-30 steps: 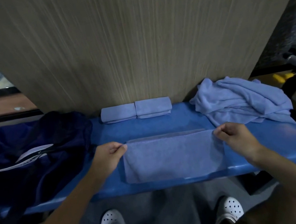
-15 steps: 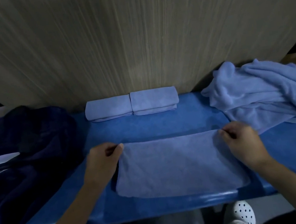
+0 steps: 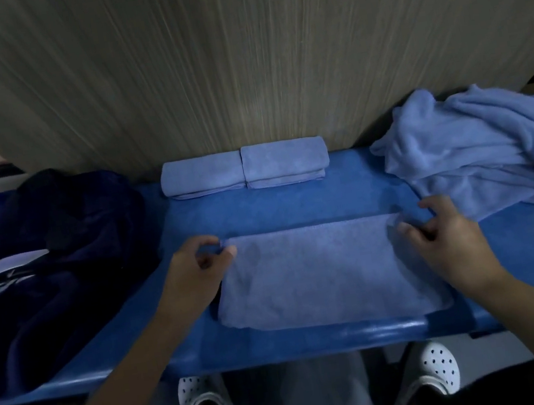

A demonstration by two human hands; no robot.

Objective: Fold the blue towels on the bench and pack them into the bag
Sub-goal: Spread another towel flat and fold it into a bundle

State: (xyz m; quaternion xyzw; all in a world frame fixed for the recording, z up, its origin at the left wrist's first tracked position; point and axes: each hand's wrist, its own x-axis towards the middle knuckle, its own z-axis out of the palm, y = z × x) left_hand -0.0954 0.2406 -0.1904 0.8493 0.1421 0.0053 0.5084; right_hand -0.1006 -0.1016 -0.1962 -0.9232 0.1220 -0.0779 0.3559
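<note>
Blue towel (image 3: pixel 328 273) flat on counter (image 3: pixel 293 205), folded to a wide rectangle, long side running left to right, near edge just short of the counter's front lip. Far edge straight, near-left corner slightly rounded.

Left hand (image 3: pixel 195 268) at far-left corner of towel, palm down, thumb tip on the cloth, index curled over the corner edge: pinching that corner. Forearm in from lower left, across the front lip.

Right hand (image 3: pixel 444 238) at far-right corner, palm down, fingers bent and spread, thumb tip touching the cloth, index lifted just beyond the far edge. Cannot tell whether any cloth is actually pinched there; blurred and shadowed. Forearm in from lower right.

Two folded towels (image 3: pixel 243 169) side by side at back of counter, touching each other, pushed against the wall panel (image 3: pixel 236 51), well apart from the towel in hand. Right one thicker, layered edges showing in front.

Pile of loose towels (image 3: pixel 479 146) heaped at right end of counter, crumpled, same light blue, lower edge just beside the right hand.

Dark navy bag (image 3: pixel 49 262) slumped at left end of counter, white marking on its side, near the left hand but not touching.

Counter glossy blue, padded look, rounded front lip. Pale vertical-grain wall panel behind. Dim light. White perforated clogs (image 3: pixel 436 367) on the floor below the front lip.
</note>
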